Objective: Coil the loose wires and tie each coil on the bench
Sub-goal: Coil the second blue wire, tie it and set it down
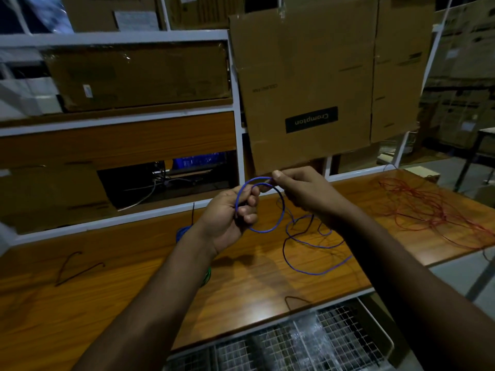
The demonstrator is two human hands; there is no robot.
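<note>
Coiling thin blue wire (pixel 267 228), both hands (pixel 235 210) pinching the loop above the wooden counter (pixel 107 290).
Next up, probably: feeding slack tail round, then tying.

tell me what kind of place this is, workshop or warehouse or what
Most likely a work area inside a warehouse or factory store. Flattened cardboard cartons hang on white metal racking, more cartons are stacked at far right, and a wooden bench carries loose red wire.

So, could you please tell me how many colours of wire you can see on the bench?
4, perhaps more hidden: blue wire in both hands, red tangle at right, dark pieces at left, a green bit beside the left forearm.
</note>
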